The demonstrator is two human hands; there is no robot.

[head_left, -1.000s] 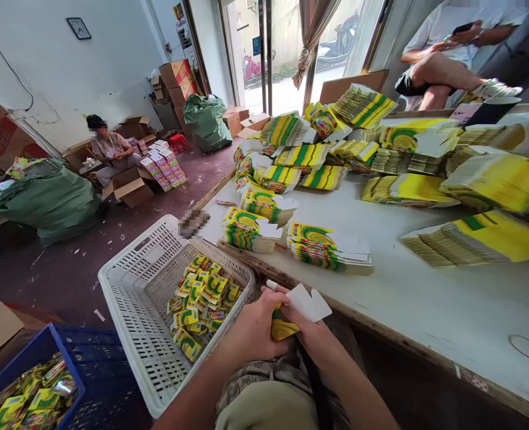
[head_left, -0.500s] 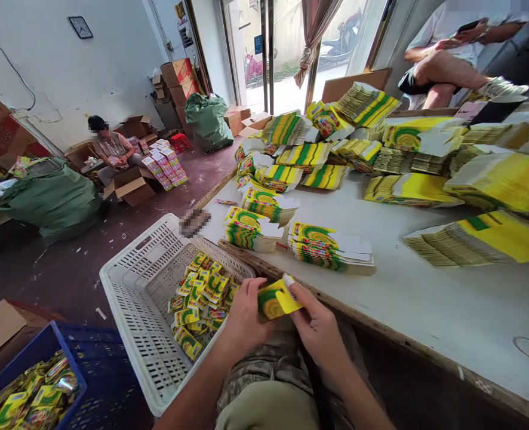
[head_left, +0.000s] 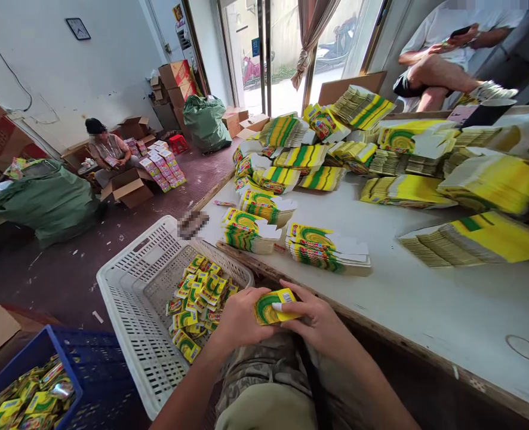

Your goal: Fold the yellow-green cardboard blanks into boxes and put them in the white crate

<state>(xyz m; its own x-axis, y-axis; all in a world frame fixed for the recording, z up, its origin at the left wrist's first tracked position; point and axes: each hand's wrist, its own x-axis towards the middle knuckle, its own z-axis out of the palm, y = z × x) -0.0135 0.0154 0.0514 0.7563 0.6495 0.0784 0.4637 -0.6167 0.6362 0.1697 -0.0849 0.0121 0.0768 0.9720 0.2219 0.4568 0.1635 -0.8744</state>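
Above my lap, both hands hold one small yellow-and-green printed carton (head_left: 268, 306). My left hand (head_left: 242, 316) grips its left end, fingers on top and thumb below. My right hand (head_left: 311, 316) closes round the right end, with a white-covered fingertip pressed on the front face near the barcode. The carton's end looks folded down flat. Left of my hands, a white plastic crate (head_left: 157, 358) contains a heap of similar small cartons (head_left: 202, 292). On the table edge beyond lie stacks of flat cartons (head_left: 329, 248), fanned with white flaps pointing right.
The white table (head_left: 426, 310) carries more carton bundles (head_left: 483, 176) along its back and a rubber band (head_left: 525, 348). A blue crate (head_left: 94, 364) of shiny packets stands lower left. One person (head_left: 110, 152) sits among boxes; another (head_left: 448, 60) sits behind the table with a phone.
The flap that stood up at the carton's right end is now down. My right hand has moved in over the carton's front, and the carton is tilted more toward me.
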